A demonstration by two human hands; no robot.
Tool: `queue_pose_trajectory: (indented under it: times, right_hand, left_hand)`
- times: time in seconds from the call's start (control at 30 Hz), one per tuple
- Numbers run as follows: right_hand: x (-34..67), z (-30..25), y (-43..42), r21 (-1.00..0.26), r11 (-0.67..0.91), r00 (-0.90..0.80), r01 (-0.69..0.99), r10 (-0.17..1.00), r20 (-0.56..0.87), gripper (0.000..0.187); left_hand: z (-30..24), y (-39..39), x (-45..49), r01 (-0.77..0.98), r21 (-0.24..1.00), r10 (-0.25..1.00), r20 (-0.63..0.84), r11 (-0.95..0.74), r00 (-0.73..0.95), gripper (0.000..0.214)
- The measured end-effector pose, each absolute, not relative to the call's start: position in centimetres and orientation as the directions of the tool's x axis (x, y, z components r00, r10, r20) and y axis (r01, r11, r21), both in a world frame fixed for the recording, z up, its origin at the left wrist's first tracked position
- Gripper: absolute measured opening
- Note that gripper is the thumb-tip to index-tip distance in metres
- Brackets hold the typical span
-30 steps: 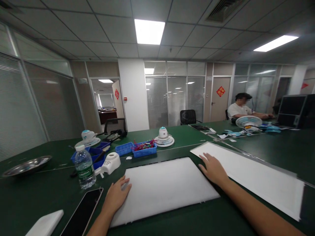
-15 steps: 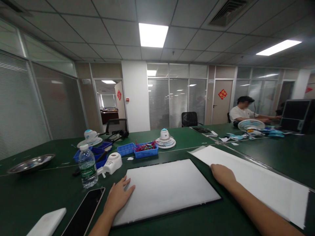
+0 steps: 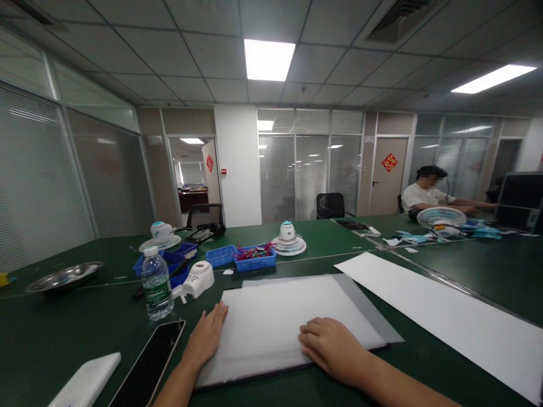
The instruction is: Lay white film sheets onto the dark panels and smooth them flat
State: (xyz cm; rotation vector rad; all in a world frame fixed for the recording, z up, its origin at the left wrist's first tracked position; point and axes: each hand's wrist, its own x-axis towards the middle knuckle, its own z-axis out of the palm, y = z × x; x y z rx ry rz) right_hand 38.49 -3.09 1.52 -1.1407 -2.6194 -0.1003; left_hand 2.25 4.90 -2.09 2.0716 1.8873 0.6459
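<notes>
A flat white panel with dark edges (image 3: 297, 364) lies on the green table in front of me. Over it is a thin, translucent white sheet (image 3: 368, 302), which sticks out past the panel's right and back edges. My left hand (image 3: 207, 333) rests along the panel's left edge, fingers stretched out. On top of the sheet, near the front middle, lies my right hand (image 3: 333, 345), palm down with fingers slightly bent and nothing gripped. To the right is a long white sheet or stack of sheets (image 3: 441, 311), apart from the panel.
At left are a phone (image 3: 148, 362), a white slab (image 3: 87, 381), a water bottle (image 3: 156, 285) and a metal dish (image 3: 65, 277). Behind the panel sit a white plastic housing (image 3: 198, 280), a blue bin of wired parts (image 3: 255, 262) and a fan part (image 3: 288, 242). A person (image 3: 428, 192) sits far right.
My right hand has moved left from the long white stack onto the panel. A translucent sheet now covers the panel. My left hand stays at its left edge, fingers closer together.
</notes>
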Motion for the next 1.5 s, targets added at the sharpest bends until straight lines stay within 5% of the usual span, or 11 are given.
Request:
queue_pose_trajectory:
  times: [0.23,0.33,0.47,0.6,0.7,1.13,1.33,1.5]
  right_hand:
    - [37.3,2.7,-5.0,-0.242,0.773,-0.709,0.587,0.634,0.309,0.043]
    - [40.2,2.3,-2.6,-0.235,0.711,-0.605,0.663,0.693,0.392,0.044]
    - [48.0,1.0,2.3,-0.064,0.240,-0.197,0.969,0.900,0.390,0.049]
    - [55.9,-0.2,4.5,-0.068,-0.145,0.159,0.987,0.926,0.343,0.067]
    - [58.8,-0.8,4.7,-0.069,-0.254,0.263,0.965,0.929,0.260,0.063]
    - [54.4,1.6,3.8,0.039,-0.199,0.180,0.979,0.939,0.293,0.034]
    - [46.2,2.9,0.9,0.090,0.168,-0.188,0.982,0.929,0.317,0.039]
    - [39.6,2.2,-2.7,0.078,0.536,-0.537,0.840,0.805,0.251,0.031]
  left_hand:
    - [-2.4,5.2,2.3,0.886,0.446,0.985,0.164,-0.126,0.057,0.067]
    - [-2.5,5.3,2.3,0.896,0.425,0.984,0.165,-0.126,0.060,0.066]
    - [-2.6,5.3,2.4,0.906,0.401,0.983,0.165,-0.137,0.076,0.065]
    - [-2.6,5.2,2.3,0.909,0.387,0.983,0.159,-0.151,0.096,0.064]
    - [-2.6,5.2,2.2,0.910,0.385,0.981,0.169,-0.153,0.093,0.064]
    - [-1.6,4.8,2.6,0.901,0.414,0.978,0.206,-0.128,0.044,0.056]
    - [-1.6,4.7,2.5,0.890,0.437,0.979,0.200,-0.131,0.046,0.058]
    - [-1.6,4.8,2.4,0.871,0.471,0.980,0.195,-0.136,0.048,0.063]
